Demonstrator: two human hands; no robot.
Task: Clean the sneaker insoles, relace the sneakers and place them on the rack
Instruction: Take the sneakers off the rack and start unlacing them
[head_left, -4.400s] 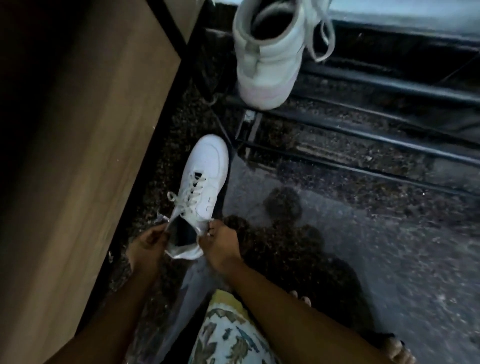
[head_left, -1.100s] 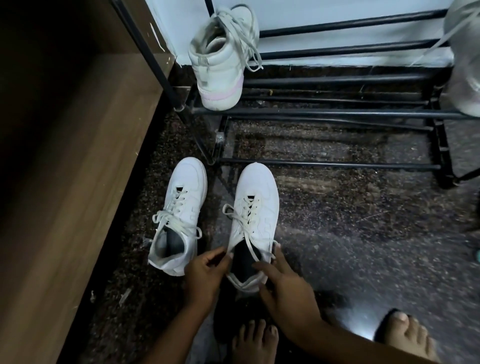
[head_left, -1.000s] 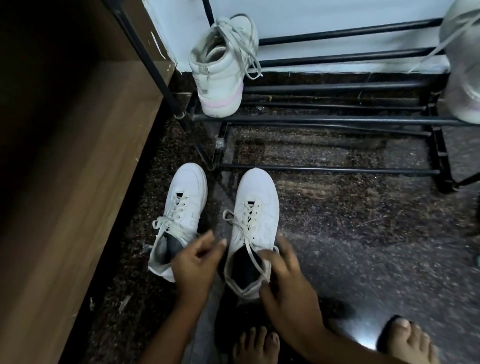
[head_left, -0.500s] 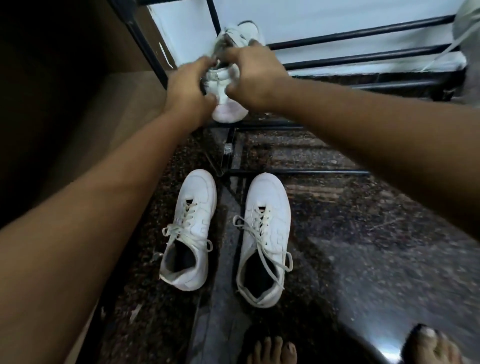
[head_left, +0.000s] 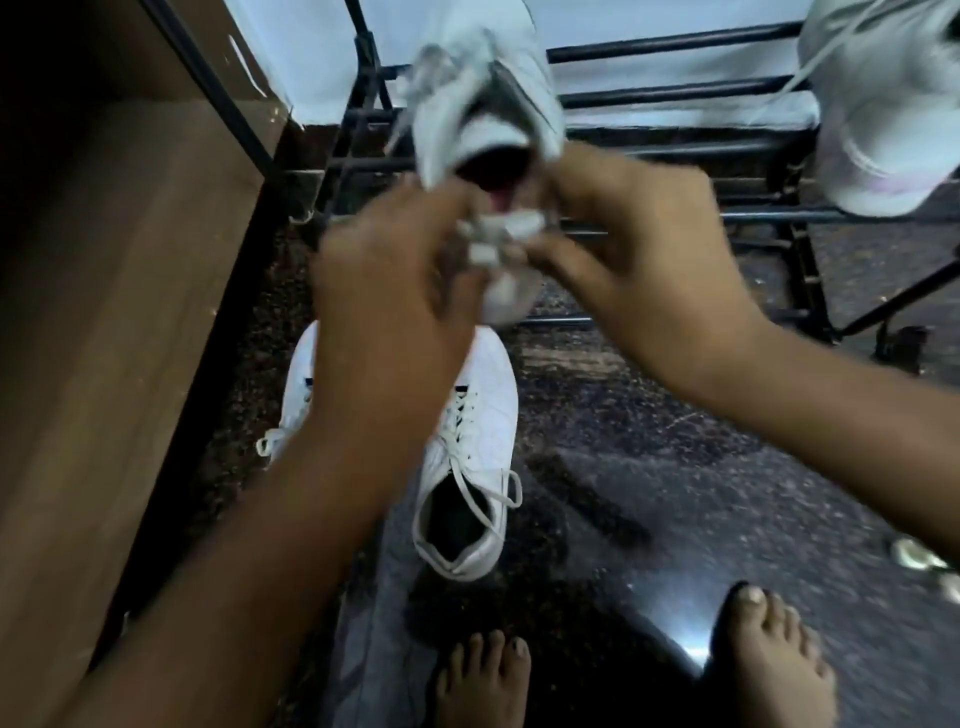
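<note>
Both hands have drawn the high-top sneaker (head_left: 488, 93) off the rack (head_left: 675, 47), where half a second ago it stood at the left end of a rail. It now hangs in the air in front of the rack, tipped so that its dark opening faces the person. The left hand (head_left: 395, 291) and the right hand (head_left: 639, 249) clamp its heel end from either side, fingers curled round the collar; motion blur hides the exact grip.

Below them, on the floor in front of the rack, the laced low sneaker (head_left: 472, 457) lies untouched, toe towards the rack. Its partner (head_left: 298, 384) is mostly hidden behind the left forearm. A second high-top (head_left: 893, 130) sits at the right end of the rack.

Judging from this, the low pair is laced but not yet shelved, and work is turning to the high-tops. The likely next step is pulling out the insole for cleaning. The loose lace could snag on a rail.
</note>
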